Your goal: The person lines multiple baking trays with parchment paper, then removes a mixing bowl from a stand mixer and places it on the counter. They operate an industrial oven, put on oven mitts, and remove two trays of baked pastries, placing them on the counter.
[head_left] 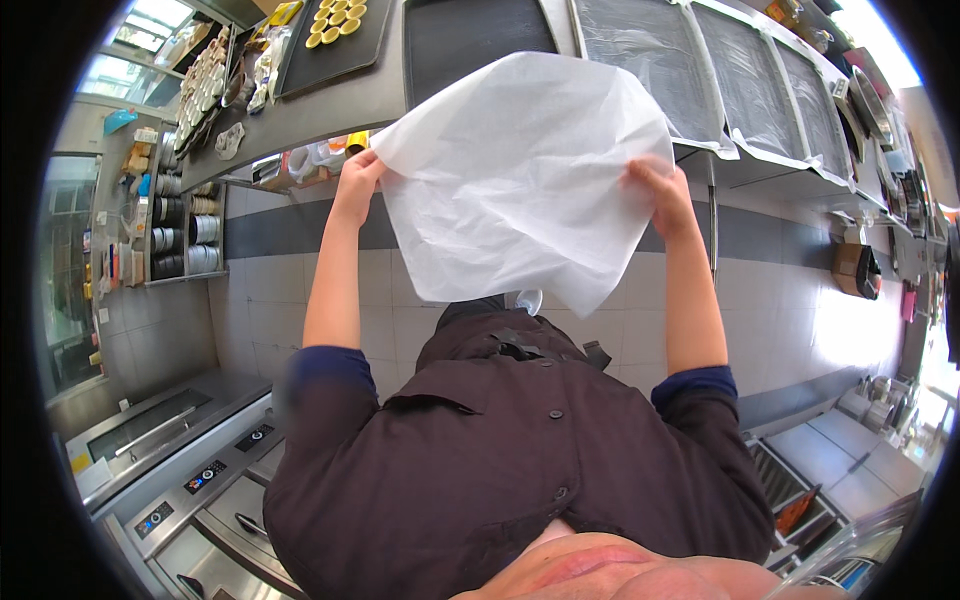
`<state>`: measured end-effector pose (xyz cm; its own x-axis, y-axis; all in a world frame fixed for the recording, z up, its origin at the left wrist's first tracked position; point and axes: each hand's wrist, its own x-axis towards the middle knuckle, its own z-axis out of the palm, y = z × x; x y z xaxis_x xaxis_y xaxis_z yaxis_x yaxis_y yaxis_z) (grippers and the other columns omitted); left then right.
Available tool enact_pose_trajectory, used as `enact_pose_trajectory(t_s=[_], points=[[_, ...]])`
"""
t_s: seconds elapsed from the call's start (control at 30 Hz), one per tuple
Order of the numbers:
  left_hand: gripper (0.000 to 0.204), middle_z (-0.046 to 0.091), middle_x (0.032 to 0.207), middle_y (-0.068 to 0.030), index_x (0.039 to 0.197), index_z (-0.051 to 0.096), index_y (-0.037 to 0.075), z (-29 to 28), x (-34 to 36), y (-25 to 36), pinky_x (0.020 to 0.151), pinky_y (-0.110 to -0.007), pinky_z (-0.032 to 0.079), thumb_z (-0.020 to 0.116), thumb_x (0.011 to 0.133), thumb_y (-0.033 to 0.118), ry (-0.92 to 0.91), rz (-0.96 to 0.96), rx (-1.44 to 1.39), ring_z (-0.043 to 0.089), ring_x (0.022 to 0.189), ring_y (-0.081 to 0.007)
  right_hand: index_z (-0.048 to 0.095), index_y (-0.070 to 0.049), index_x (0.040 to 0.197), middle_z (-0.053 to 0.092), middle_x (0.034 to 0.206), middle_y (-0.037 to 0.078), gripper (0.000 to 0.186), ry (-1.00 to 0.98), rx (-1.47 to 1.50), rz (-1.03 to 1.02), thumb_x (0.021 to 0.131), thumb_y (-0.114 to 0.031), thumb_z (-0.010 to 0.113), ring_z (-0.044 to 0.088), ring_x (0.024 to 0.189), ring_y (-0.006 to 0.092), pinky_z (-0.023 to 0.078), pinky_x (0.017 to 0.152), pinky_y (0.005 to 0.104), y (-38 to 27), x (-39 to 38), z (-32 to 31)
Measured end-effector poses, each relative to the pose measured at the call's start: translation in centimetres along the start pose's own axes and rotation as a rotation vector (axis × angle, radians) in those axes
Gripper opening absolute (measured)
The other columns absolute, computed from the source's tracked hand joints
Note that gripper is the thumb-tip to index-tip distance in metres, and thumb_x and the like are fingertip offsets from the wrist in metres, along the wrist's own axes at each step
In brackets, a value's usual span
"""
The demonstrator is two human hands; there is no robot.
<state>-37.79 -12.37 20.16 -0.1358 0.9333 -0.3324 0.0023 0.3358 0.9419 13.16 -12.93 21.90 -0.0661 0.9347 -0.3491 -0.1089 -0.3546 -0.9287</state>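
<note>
Between my two hands hangs a large white sheet of parchment paper (pixel 530 180), creased and spread wide. My left hand (pixel 357 188) pinches its left edge, thumb and fingers closed on it. My right hand (pixel 662 198) grips the right side, some of its fingers hidden behind the paper. The sheet's upper part overlaps a dark flat baking tray (pixel 470 45) on the steel table. Its lower corners hang over the table's front, in front of my body.
Left of that tray, a dark tray (pixel 300 68) carries several small yellow tart shells (pixel 340 20). To the right lie several paper-lined trays (pixel 650 70). A shelf of round tins (pixel 165 215) stands at far left. Steel ovens (pixel 205 480) are at lower left, a cardboard box (pixel 852 268) at right.
</note>
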Motion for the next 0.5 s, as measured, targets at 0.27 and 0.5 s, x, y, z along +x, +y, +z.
enact_pose_trajectory(t_s=[0.27, 0.5], points=[[0.021, 0.067, 0.080, 0.0035, 0.099, 0.075, 0.004, -2.3, 14.7, -0.8, 0.061, -0.024, 0.045, 0.064, 0.104, 0.021, 0.234, 0.143, -0.088, 0.056, 0.066, -0.0056, 0.073, -0.003, 0.104, 0.076, 0.093, 0.006, 0.015, 0.019, 0.095, -0.053, 0.097, -0.015, 0.077, 0.072, 0.082, 0.0152, 0.058, 0.077, 0.0304, -2.7, 18.2, 4.0], [0.027, 0.064, 0.072, 0.0054, 0.084, 0.073, 0.006, -3.8, 30.7, -1.8, 0.057, -0.025, 0.042, 0.069, 0.102, 0.026, 0.326, 0.097, 0.075, 0.054, 0.061, -0.0042, 0.074, -0.003, 0.102, 0.075, 0.091, 0.004, 0.013, 0.119, -0.017, 0.010, 0.098, -0.015, 0.074, 0.070, 0.080, 0.0127, 0.056, 0.074, 0.0280, -4.1, 35.8, 7.0]])
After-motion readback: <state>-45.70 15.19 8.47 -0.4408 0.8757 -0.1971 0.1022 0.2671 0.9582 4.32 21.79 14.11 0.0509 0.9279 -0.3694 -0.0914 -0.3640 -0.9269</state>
